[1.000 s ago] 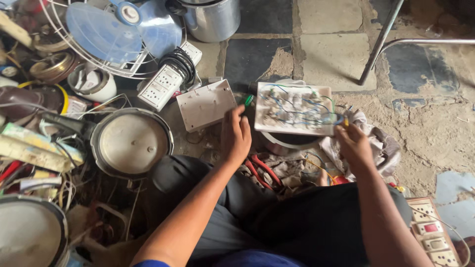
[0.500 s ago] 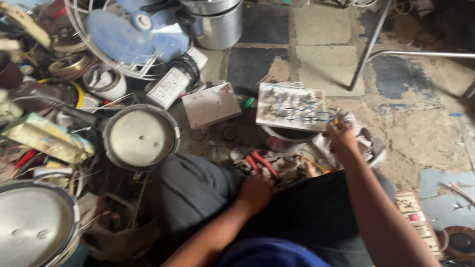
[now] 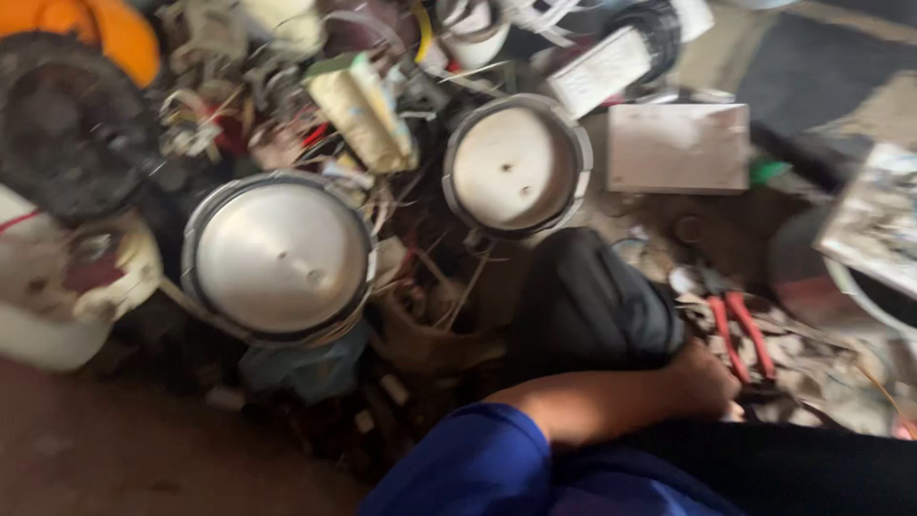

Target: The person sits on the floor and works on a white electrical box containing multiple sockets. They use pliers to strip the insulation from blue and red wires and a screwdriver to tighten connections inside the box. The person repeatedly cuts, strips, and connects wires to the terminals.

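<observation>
Resting by our knee [image 3: 597,311], our left hand [image 3: 702,382] sits just beside the red pliers [image 3: 740,330] on the floor; we cannot tell if it grips. Our right hand is out of sight.

Red-handled pliers [image 3: 737,330] amid dense clutter

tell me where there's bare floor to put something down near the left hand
Little bare room. The left hand rests beside red-handled pliers amid scraps. One small dirt patch lies open below the flat white plate. Bare brown floor runs along the lower left, under the larger round metal lid. Everything above both lids is packed clutter.
</observation>
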